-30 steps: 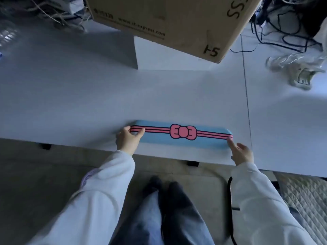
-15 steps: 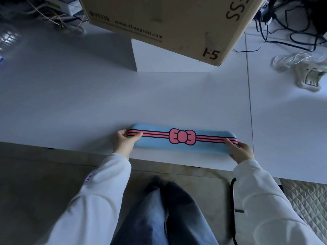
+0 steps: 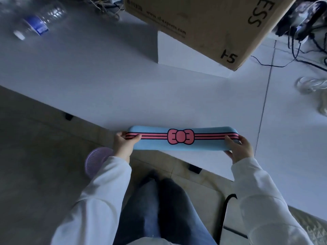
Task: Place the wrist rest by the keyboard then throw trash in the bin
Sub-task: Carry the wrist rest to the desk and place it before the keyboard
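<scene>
- Left hand (image 3: 123, 145) and right hand (image 3: 239, 149) each grip one end of the wrist rest (image 3: 180, 139) over the worktop (image 3: 159, 96) edge.
- It looks light, soft and slightly saggy; holding both ends suits it.

A big cardboard box (image 3: 203, 23) with black print sits at the far side of my white table (image 3: 123, 89), with a white block (image 3: 178, 53) tucked under its near edge. Off to my far left a clear plastic bottle (image 3: 38, 20) with a blue label lies on its side on the table, and to my far right black cables (image 3: 304, 48) tangle beside a clear plastic wrapper (image 3: 313, 84). Down by my left sleeve a purple perforated basket (image 3: 96, 161) stands on the tiled floor (image 3: 35, 156), and below me are my jeans (image 3: 159, 209).
</scene>
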Demonstrator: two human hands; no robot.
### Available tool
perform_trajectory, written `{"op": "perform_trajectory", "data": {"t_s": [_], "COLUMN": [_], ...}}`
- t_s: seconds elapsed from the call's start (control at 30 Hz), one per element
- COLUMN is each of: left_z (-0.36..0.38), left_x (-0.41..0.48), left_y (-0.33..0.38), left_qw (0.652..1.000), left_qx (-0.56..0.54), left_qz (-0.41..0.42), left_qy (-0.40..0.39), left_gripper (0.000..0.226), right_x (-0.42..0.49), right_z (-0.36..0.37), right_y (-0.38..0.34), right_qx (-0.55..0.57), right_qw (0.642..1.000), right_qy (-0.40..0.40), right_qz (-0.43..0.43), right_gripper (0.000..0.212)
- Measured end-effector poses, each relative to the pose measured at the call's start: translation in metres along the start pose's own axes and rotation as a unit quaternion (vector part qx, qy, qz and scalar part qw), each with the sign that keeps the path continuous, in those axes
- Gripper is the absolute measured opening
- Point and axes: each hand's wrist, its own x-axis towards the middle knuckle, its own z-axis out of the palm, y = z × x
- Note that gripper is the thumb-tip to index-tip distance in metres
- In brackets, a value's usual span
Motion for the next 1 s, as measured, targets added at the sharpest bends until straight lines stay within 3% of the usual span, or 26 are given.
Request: {"op": "perform_trajectory", "data": {"t_s": [0.2, 0.3, 0.4, 0.5, 0.7, 0.9, 1.0], "left_z": [-0.044, -0.073, -0.101, -0.136, -0.222, -0.322, -0.379], "left_x": [-0.025, -0.036, -0.046, -0.054, -0.062, -0.082, -0.092], "left_y": [-0.032, -0.045, -0.051, -0.063, -0.102, -0.138, -0.156], "left_qw": [0.993, 0.986, 0.979, 0.967, 0.954, 0.931, 0.908], "left_qx": [-0.081, -0.140, -0.181, -0.221, -0.236, -0.267, -0.310], "left_qz": [-0.026, -0.020, -0.010, -0.011, -0.011, -0.023, -0.030], "left_qy": [0.084, 0.092, 0.098, 0.128, 0.187, 0.246, 0.282], "left_gripper": [0.064, 0.024, 0.010, 0.019, 0.014, 0.062, 0.045], "right_x": [-0.009, -0.022, -0.040, -0.062, -0.123, -0.208, -0.255], "right_z": [0.034, 0.062, 0.092, 0.123, 0.189, 0.258, 0.294], "right_y": [-0.011, -0.015, -0.017, -0.013, 0.016, 0.057, 0.083], "right_qx": [-0.014, -0.032, -0.053, -0.072, -0.131, -0.187, -0.214], "right_qw": [0.996, 0.991, 0.984, 0.975, 0.954, 0.934, 0.922], "right_qy": [-0.077, -0.113, -0.147, -0.187, -0.249, -0.272, -0.285], "right_qz": [-0.045, -0.064, -0.086, -0.093, -0.106, -0.137, -0.152], "right_gripper": [0.043, 0.044, 0.046, 0.045, 0.045, 0.046, 0.046]}}
